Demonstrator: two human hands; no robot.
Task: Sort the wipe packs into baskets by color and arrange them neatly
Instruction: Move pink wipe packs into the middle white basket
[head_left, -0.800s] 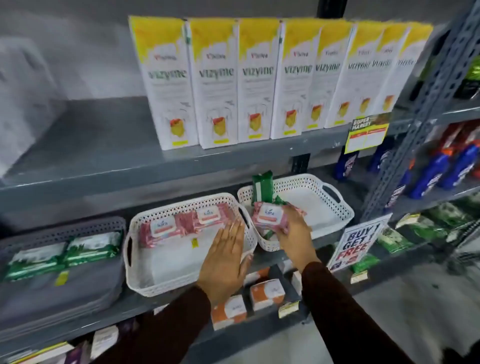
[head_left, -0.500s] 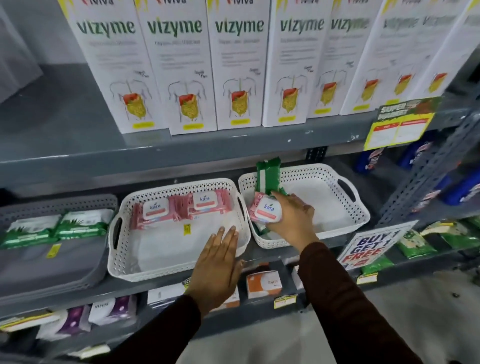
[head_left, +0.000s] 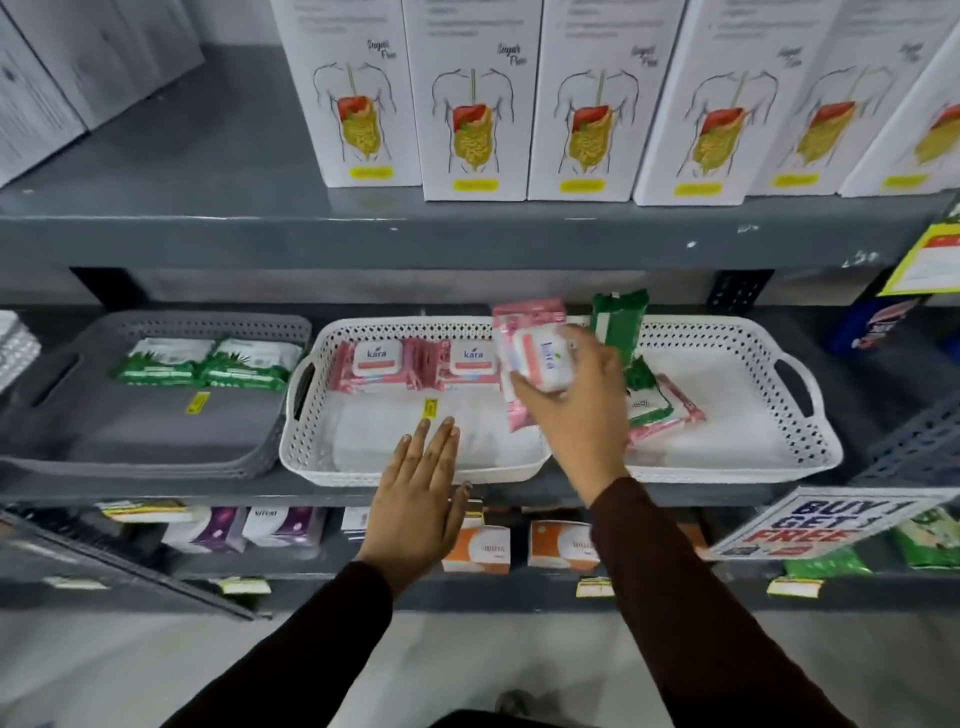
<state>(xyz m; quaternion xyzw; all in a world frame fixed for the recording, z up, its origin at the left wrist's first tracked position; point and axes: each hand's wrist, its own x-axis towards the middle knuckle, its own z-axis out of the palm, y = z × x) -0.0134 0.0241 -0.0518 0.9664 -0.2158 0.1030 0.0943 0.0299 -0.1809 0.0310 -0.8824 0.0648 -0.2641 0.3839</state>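
- On the middle shelf (head_left: 156, 488), three baskets are sitting side by side: a grey basket (head_left: 171, 447) at the left, a white middle basket (head_left: 311, 452), and a white right basket (head_left: 810, 447).
- The right hand (head_left: 576, 410) is gripping a pink wipe pack (head_left: 535, 358), holding it raised over the boundary between the two white baskets, with the pack standing on end.
- The left hand (head_left: 415, 509) is lying flat with its fingers (head_left: 431, 441) extended and close together, grasping nothing; it is resting at the front rim of the middle basket.
- Two pink packs (head_left: 421, 364) are lying side by side along the rear wall of the middle basket.
- Two green packs (head_left: 208, 361) are lying side by side at the back of the grey basket.
- In the right basket, an upright green pack (head_left: 618, 322) is leaning at the rear left corner, and a mixed green and pink pile (head_left: 657, 408) is lying just beside the right hand.
- White cartons (head_left: 472, 104) are standing in a row on the shelf above.
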